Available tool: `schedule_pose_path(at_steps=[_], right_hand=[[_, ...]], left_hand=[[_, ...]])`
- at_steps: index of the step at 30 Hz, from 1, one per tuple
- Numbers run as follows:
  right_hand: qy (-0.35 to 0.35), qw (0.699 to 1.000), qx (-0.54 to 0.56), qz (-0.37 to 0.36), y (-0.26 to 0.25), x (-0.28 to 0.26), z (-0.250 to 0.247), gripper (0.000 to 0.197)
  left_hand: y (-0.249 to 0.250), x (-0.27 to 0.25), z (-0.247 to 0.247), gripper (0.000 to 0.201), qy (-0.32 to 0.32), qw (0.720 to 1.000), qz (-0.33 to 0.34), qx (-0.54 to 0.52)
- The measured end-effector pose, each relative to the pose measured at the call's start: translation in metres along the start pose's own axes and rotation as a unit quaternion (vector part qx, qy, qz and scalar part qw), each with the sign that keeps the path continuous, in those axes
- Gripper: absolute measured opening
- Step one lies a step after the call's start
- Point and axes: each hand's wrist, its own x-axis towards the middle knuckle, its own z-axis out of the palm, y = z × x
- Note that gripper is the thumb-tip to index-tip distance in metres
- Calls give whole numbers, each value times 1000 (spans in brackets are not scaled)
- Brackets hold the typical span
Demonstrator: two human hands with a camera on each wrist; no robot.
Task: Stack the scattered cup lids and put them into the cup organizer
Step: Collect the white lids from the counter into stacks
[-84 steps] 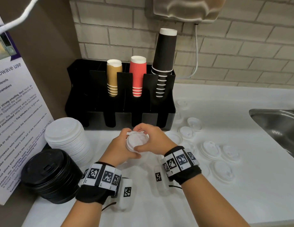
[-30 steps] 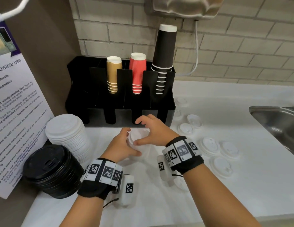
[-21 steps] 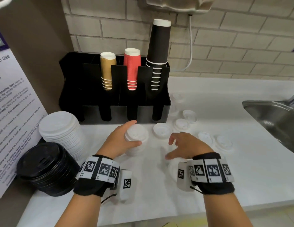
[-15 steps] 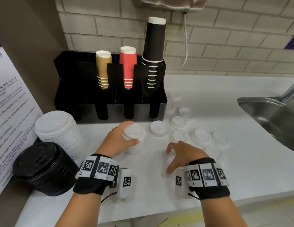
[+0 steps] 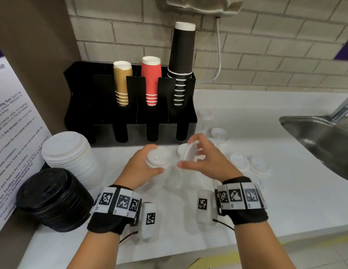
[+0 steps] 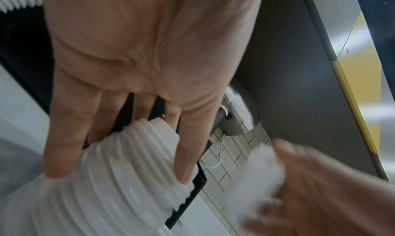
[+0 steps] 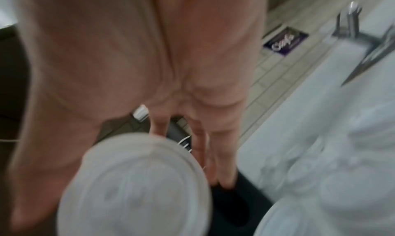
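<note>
My left hand [image 5: 148,164] grips a short stack of small white lids [image 5: 157,159] standing on the white counter, its fingers wrapped round the ribbed side of the stack [image 6: 119,180]. Just to its right, my right hand [image 5: 196,154] pinches a single white lid [image 5: 189,152], tilted on edge above the counter; the lid [image 7: 136,187] fills the blurred right wrist view. Several loose white lids [image 5: 237,160] lie scattered further right. The black cup organizer [image 5: 130,117] stands behind against the brick wall.
Gold, red and black paper cups [image 5: 181,55] stand in the organizer's slots. A tall stack of large white lids [image 5: 70,158] and a stack of black lids [image 5: 52,199] sit at the left by a poster. A steel sink [image 5: 320,140] lies at the right.
My right hand left the stack, swung down to the right over the counter, and has come back beside the stack holding one lid. My left hand kept its grip on the stack.
</note>
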Motion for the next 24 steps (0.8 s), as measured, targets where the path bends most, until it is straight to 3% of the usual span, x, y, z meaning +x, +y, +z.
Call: schedule_pose_path(at_steps=[3, 8, 14, 24], right_hand=[[65, 991, 101, -64, -8, 15, 20, 53], [112, 987, 112, -29, 0, 33, 60, 51], [81, 992, 91, -43, 14, 38, 76, 45], [14, 995, 49, -85, 14, 35, 68, 37]], left_hand=[[-2, 0, 1, 69, 2, 1000, 10, -17], [-7, 2, 2, 70, 11, 999, 20, -43], [-11, 3, 2, 95, 12, 998, 8, -56], [-4, 3, -1, 82, -2, 998, 53, -46]])
